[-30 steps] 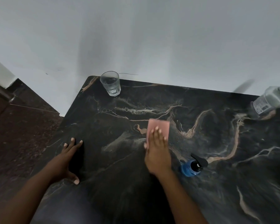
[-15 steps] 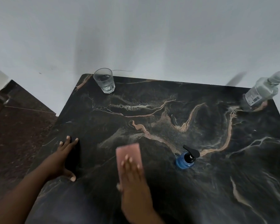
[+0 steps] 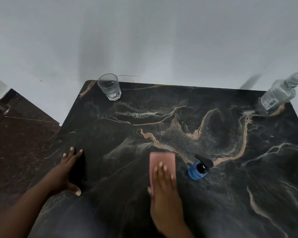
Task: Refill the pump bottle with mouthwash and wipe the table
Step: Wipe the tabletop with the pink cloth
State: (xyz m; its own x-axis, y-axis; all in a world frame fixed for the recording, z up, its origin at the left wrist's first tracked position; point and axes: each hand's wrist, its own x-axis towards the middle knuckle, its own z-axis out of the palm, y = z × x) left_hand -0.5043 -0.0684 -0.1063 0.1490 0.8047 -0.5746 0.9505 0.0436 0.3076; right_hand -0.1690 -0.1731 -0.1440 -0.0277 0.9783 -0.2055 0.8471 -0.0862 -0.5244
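Head view looks down on a dark marbled table set against a pale wall. Flat on the surface, the right hand presses a pink cloth under spread fingers, grasping nothing beyond holding that cloth down; its outline is blurred. The left hand lies open and released, palm down near the table's left edge, well apart from the right. Just to the right of the right hand stands the blue pump bottle, upright with its black pump head fitted, close to the cloth but not touching it. Far ahead and to the right of that hand stands a clear mouthwash bottle, capped. A glass tumbler stands far ahead of the left hand. With the pump back on, the refill looks finished, and wiping seems under way. No spill shows, so what remains unwiped cannot be judged.
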